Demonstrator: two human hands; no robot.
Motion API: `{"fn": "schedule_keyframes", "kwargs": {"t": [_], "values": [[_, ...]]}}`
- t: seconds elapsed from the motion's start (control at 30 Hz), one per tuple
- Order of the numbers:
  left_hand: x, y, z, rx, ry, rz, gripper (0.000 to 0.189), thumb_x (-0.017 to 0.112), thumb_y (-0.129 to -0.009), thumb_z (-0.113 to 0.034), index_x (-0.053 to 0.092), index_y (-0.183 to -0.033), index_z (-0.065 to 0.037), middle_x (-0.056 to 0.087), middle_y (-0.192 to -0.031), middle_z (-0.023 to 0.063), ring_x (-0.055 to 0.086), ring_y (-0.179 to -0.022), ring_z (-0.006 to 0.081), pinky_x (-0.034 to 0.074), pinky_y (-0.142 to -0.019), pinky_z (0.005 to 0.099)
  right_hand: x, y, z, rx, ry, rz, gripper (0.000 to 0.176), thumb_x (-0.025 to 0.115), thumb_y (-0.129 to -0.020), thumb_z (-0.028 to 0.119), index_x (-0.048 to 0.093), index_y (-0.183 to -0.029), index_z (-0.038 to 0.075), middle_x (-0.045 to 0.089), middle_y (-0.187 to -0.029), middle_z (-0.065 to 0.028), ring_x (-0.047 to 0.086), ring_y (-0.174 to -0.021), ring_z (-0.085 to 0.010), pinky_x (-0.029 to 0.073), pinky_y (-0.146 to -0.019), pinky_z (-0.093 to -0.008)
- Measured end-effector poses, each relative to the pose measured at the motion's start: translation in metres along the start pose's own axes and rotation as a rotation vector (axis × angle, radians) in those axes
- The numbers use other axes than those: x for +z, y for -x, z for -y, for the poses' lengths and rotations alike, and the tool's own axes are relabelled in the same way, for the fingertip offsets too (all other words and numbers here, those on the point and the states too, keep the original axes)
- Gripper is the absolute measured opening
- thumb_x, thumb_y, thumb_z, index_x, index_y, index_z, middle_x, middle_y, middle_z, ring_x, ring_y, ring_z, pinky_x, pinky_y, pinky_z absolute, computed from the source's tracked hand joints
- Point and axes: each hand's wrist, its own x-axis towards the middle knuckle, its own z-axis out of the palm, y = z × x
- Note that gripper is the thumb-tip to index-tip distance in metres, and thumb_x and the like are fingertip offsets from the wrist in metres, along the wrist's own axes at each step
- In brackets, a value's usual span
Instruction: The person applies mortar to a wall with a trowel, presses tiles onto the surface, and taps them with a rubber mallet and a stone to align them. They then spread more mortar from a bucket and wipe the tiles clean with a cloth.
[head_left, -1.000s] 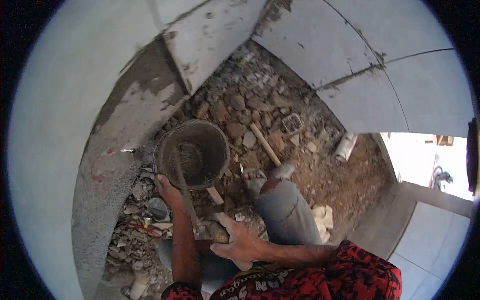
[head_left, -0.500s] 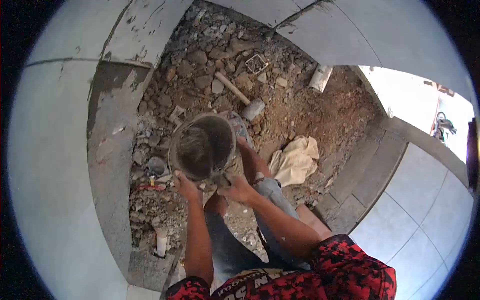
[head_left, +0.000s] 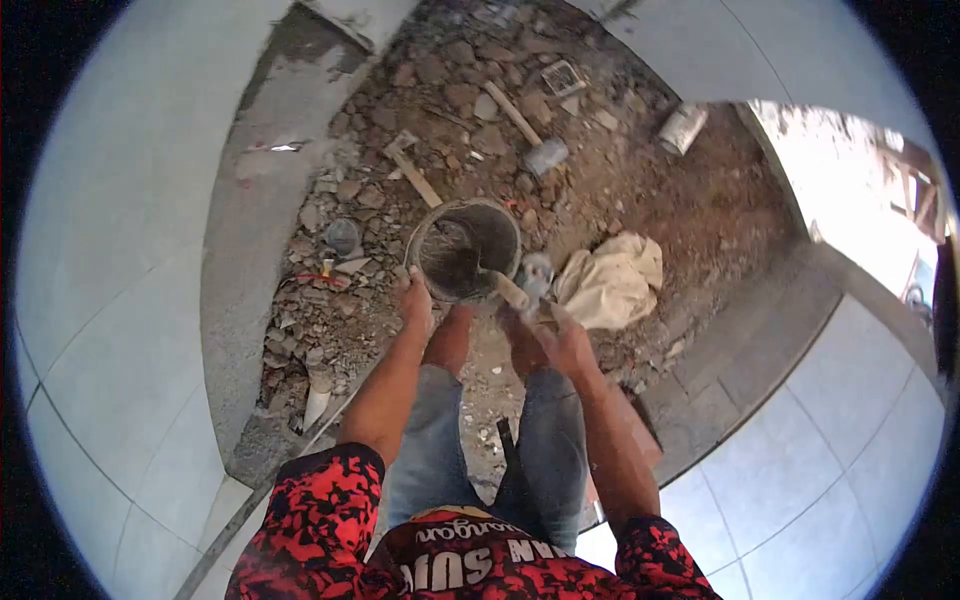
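A round, dirty bucket [head_left: 510, 240] is tilted toward me, its inside coated with grey residue. My left hand [head_left: 414, 300] grips its rim at the lower left. Inside the bucket leans a tool with a light handle [head_left: 514, 291], which sticks out over the near rim. My right hand [head_left: 568, 340] is right of the bucket, apart from it, with fingers blurred near the tan cloth [head_left: 612, 282]; whether it holds anything is unclear.
Rubble [head_left: 370, 200] covers the ground around my feet. A mallet [head_left: 545, 157], a square drain grate [head_left: 563, 78] and a wooden-handled tool [head_left: 416, 172] lie beyond the bucket. White pipes [head_left: 683, 128] stick out at the right and lower left. Tiled floor [head_left: 790, 430] borders the right side.
My right hand has left the bucket and moved right. The bucket sits farther right and higher in view, and the light handle now shows over its rim. The view has shifted.
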Motion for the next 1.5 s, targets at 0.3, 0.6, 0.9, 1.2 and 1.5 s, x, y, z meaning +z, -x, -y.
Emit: {"fn": "schedule_keyframes", "kwargs": {"t": [0.3, 0.6, 0.9, 1.2, 1.5], "values": [[0.053, -0.005, 0.018, 0.007, 0.117, 0.331, 0.075, 0.046, -0.085, -0.051, 0.018, -0.137, -0.005, 0.031, -0.135, 0.0170, 0.038, -0.119, 0.0327, 0.039, -0.094, 0.0452, -0.028, 0.037, -0.267, 0.150, 0.181, -0.108, 0.051, 0.064, -0.074, 0.012, 0.045, -0.121, 0.003, 0.054, -0.112, -0.0208, 0.051, -0.106, -0.0336, 0.042, -0.086, -0.0380], [0.073, -0.071, 0.108, 0.010, 0.134, 0.323, 0.072, 0.046, -0.086, -0.049, 0.019, -0.135, -0.003, 0.028, -0.135, 0.0184, 0.035, -0.121, 0.0353, 0.039, -0.094, 0.0448, 0.003, -0.061, -0.372, 0.493, 0.697, -0.049, 0.050, 0.058, -0.078, 0.027, 0.046, -0.120, 0.003, 0.045, -0.122, -0.0249, 0.046, -0.109, -0.0410, 0.043, -0.084, -0.0500], [0.024, -0.043, 0.149, -0.029, -0.105, 0.233, 0.067, 0.038, -0.084, -0.062, 0.043, -0.124, -0.010, 0.056, -0.096, 0.0030, 0.045, -0.064, 0.0137, 0.037, -0.053, 0.0286, -0.097, 0.083, -0.391, 0.029, 0.188, -0.628, 0.037, 0.046, -0.088, 0.027, 0.048, -0.115, 0.001, 0.056, -0.085, -0.0119, 0.054, -0.071, -0.0216, 0.044, -0.063, -0.0331], [0.090, 0.375, 0.113, -0.040, 0.468, 1.227, 0.071, 0.045, -0.079, -0.063, 0.047, -0.122, -0.007, 0.047, -0.124, 0.0108, 0.043, -0.114, 0.0268, 0.037, -0.090, 0.0400, -0.237, 0.339, -0.062, -0.304, -0.178, -0.128, 0.041, 0.051, -0.079, 0.026, 0.053, -0.113, 0.003, 0.044, -0.125, -0.0218, 0.030, -0.125, -0.0409, 0.011, -0.105, -0.0509], [0.068, 0.585, 0.012, 1.162, 0.028, 1.309, 0.059, 0.050, -0.080, -0.053, 0.050, -0.117, -0.007, 0.052, -0.118, 0.0117, 0.047, -0.111, 0.0228, 0.038, -0.090, 0.0375, -0.257, 0.332, 0.054, -0.910, 0.094, -0.929, 0.039, 0.059, -0.078, 0.025, 0.056, -0.108, 0.001, 0.047, -0.121, -0.0198, 0.045, -0.112, -0.0373, 0.036, -0.094, -0.0402]]}}
